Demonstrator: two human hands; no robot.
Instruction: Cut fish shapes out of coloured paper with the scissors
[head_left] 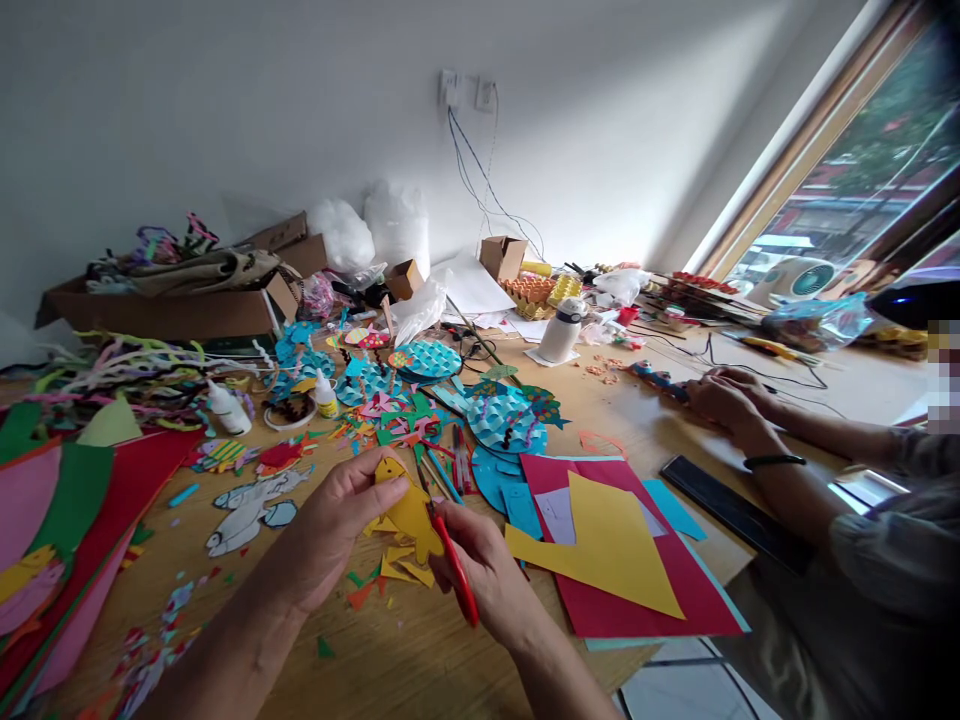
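Observation:
Between the thumb and fingers of my left hand (356, 505) is a yellow paper fish cutout (405, 510), with an eye and lines drawn on it. My right hand (480, 560) is closed round the red handles of a pair of scissors (456, 570). The blades lie against the right edge of the fish, partly hidden by it. Under the hands are yellow paper scraps (405, 566) on the wooden table. To the right, a cut yellow sheet (615, 550) rests on a red sheet (570, 600).
White paper fish (247, 515) lie left of my hands. Blue woven paper pieces (506, 418), a glue bottle (325, 394) and markers (460, 460) stand or lie beyond. Coloured sheets (82, 490) cover the left side. At right, a co-worker's hands (727, 400) handle a small blue item.

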